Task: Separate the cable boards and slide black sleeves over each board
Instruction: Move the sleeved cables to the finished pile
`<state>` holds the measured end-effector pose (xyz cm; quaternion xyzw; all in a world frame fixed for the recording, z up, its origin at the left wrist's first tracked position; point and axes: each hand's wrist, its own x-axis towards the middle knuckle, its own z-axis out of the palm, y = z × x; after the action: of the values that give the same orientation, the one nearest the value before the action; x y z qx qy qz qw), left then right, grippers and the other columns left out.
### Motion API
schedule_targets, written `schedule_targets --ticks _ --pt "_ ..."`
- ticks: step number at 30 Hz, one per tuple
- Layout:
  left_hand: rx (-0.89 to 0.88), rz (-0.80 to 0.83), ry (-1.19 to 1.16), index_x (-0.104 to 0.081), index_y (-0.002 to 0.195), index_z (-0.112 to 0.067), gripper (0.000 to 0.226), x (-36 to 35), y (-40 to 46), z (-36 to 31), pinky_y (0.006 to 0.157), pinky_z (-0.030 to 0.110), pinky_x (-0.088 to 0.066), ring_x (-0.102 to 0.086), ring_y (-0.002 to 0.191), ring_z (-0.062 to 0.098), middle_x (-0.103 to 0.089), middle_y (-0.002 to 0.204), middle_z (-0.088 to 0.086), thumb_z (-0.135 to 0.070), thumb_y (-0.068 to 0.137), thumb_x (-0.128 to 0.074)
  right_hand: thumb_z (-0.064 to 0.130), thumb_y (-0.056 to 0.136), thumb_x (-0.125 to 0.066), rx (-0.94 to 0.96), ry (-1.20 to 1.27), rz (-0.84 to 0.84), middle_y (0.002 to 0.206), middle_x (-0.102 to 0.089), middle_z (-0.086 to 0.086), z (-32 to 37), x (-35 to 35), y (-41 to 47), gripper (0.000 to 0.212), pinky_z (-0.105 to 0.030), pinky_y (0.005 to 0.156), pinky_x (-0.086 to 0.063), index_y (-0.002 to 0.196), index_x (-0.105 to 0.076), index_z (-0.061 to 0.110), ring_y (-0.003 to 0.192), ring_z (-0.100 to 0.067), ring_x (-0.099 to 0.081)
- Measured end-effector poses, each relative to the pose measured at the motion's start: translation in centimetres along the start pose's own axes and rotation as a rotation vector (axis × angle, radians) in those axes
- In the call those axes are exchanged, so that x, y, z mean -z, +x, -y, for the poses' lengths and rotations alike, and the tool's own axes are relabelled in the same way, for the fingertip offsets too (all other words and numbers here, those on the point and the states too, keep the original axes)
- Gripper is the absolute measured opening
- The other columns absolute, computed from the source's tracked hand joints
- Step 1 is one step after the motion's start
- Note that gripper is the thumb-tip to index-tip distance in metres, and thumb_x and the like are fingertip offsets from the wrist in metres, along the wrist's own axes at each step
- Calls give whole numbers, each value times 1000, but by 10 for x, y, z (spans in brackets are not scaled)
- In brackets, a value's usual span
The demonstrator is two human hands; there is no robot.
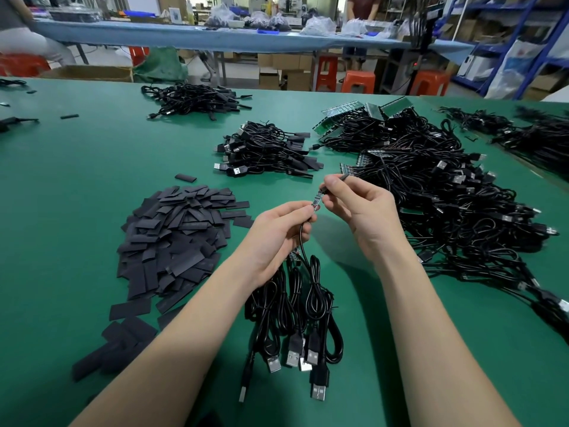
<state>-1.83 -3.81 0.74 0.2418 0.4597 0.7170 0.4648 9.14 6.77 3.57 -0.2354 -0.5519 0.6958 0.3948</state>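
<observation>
Both hands are raised a little above the green table (92, 155), close together in the middle of the view. The left hand (277, 238) has its fingers curled around a bunch of black cables (295, 297), and its thumb and forefinger pinch the lower end of a small board (317, 201). The cables hang down from this grip, and their USB plugs (311, 359) lie on the table between the two forearms. The right hand (360, 211) pinches the upper end of the same board with curled fingers, so the board stands tilted between the two hands. A thin dark piece sticks out of the right fist at the top; what it is cannot be told.

To the left of the hands lies a big heap of flat black sleeves (175, 238), well apart from the board. Behind the hands there is a pile of cables with sleeves already on (268, 149), and another such pile (197, 100) farther back. On the right a large tangle of cables (446, 195) has strips of green boards (366, 110) still joined at its far side.
</observation>
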Motion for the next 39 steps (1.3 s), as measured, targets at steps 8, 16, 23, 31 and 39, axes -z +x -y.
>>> schedule_targets --ticks 8,16,23,31,39 --pt "-8 6 64 -70 94 -10 10 -1 -1 0 61 14 -48 -54 61 5 -65 76 -1 -5 97 -61 8 89 -74 32 -121 43 78 -71 -3 4 7 -1 5 -20 73 -56 86 -75 4 68 -12 -64" --pt "4 80 113 -69 97 -10 8 3 -3 -1 61 15 -47 -52 61 5 -67 74 -4 -6 96 -62 12 85 -76 -25 -102 134 86 -72 -7 9 14 -5 2 -19 74 -55 86 -77 12 78 -12 -65" --pt "46 199 102 -69 100 -9 23 3 -8 -2 61 15 -47 -53 60 5 -67 74 -2 -15 78 -71 29 68 -81 -184 -85 300 90 -74 -2 19 30 -8 21 -14 69 -54 82 -81 14 72 -5 -66" --pt "24 186 62 -60 95 -11 19 3 -8 -3 59 16 -47 -51 59 6 -66 74 0 -13 79 -71 21 74 -76 -240 36 289 90 -76 -4 19 27 -8 12 -12 67 -55 83 -82 16 71 -6 -69" --pt "18 140 41 -60 94 -9 10 2 -7 -2 58 15 -46 -49 59 7 -65 74 1 -5 88 -67 22 71 -79 -204 -30 271 92 -75 -6 21 25 -8 14 -16 69 -56 81 -81 12 73 -10 -69"
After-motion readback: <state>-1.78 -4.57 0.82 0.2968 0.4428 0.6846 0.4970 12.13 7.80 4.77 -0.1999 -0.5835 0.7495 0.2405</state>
